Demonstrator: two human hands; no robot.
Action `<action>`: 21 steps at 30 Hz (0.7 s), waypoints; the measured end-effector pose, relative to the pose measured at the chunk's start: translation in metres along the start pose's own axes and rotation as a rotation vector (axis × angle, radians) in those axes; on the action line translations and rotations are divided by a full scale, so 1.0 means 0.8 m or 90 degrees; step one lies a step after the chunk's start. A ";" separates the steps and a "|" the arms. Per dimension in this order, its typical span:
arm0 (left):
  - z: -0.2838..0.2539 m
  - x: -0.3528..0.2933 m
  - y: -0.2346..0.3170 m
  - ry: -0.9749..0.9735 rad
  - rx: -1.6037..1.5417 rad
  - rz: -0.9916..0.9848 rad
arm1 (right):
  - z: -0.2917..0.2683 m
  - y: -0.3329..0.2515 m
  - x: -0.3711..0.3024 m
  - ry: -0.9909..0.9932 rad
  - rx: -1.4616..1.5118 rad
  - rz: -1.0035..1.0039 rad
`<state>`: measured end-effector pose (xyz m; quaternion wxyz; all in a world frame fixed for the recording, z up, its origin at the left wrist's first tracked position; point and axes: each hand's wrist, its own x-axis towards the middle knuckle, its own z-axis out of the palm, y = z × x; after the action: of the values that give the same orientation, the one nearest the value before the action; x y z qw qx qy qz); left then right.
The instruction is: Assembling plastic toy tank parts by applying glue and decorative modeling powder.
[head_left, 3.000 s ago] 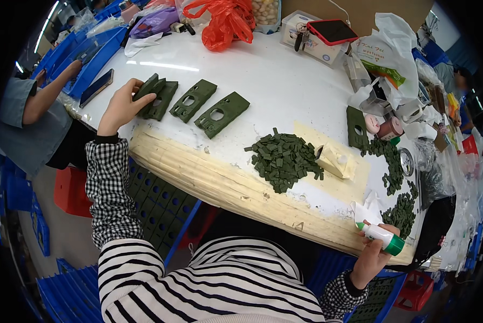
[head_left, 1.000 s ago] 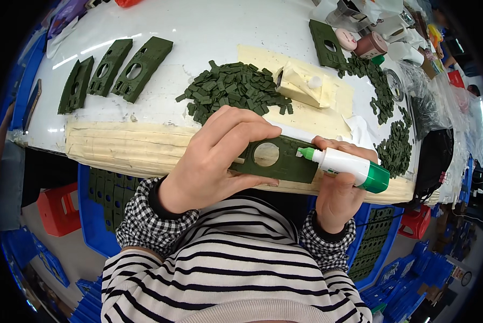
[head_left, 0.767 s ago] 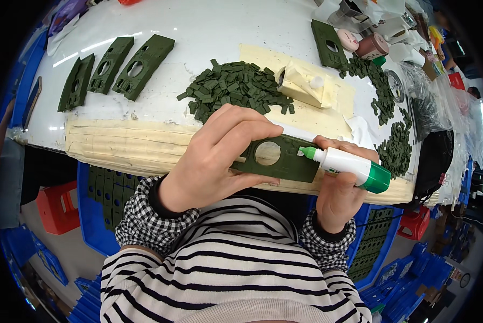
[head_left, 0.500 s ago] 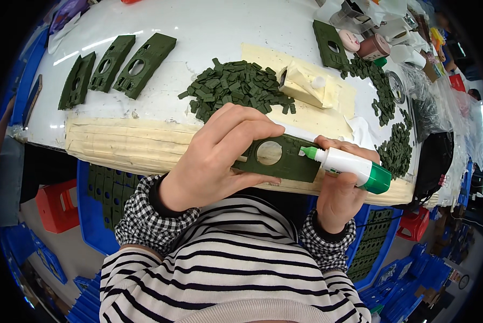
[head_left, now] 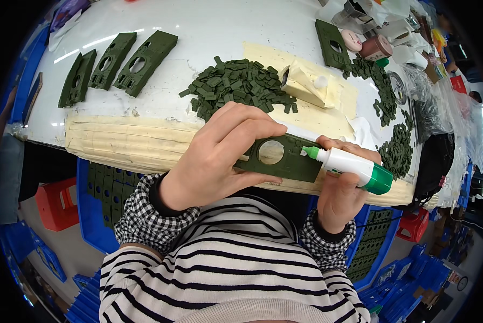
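My left hand (head_left: 222,156) grips a dark green plastic plate (head_left: 298,167) with a large round hole, thumb below and fingers along the top edge. The plate is held up over the table's front edge. In my right hand (head_left: 341,196) is a white glue bottle (head_left: 349,164) with a green base, lying tilted across the fingers. Its green nozzle points left and meets the plate's face just right of the hole, by a small pale spot. Fingers of my right hand partly hide the plate's right end.
Behind my hands lies a heap of small green pieces (head_left: 236,86), beside a taped box (head_left: 308,86). Three similar plates (head_left: 144,62) lie at the left, another (head_left: 333,46) at the back right. More small pieces (head_left: 395,151) line the right side. Blue crates (head_left: 98,231) with plates stand below.
Both hands, the plate and the bottle keep nearly the same pose. The nozzle stays at the same place on the plate; the whole view shifts only slightly.
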<state>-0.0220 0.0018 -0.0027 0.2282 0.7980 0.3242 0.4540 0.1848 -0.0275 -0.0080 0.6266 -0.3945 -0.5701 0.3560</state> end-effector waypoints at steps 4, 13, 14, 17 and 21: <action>0.000 0.000 0.001 -0.001 0.000 -0.006 | -0.002 0.002 0.000 -0.003 -0.013 -0.005; 0.000 0.001 0.001 -0.003 -0.008 -0.019 | -0.002 0.000 -0.001 0.002 0.029 0.021; 0.000 0.001 0.001 -0.002 -0.007 -0.018 | -0.002 0.001 -0.001 -0.001 0.029 0.016; 0.000 0.000 0.002 -0.003 -0.007 -0.023 | -0.002 0.002 -0.001 -0.010 0.033 0.008; 0.000 0.001 0.002 -0.003 -0.005 -0.020 | -0.002 0.000 -0.001 -0.013 0.033 0.009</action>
<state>-0.0215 0.0012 -0.0008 0.2390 0.7928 0.3348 0.4497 0.1862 -0.0281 -0.0081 0.6281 -0.3787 -0.5644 0.3790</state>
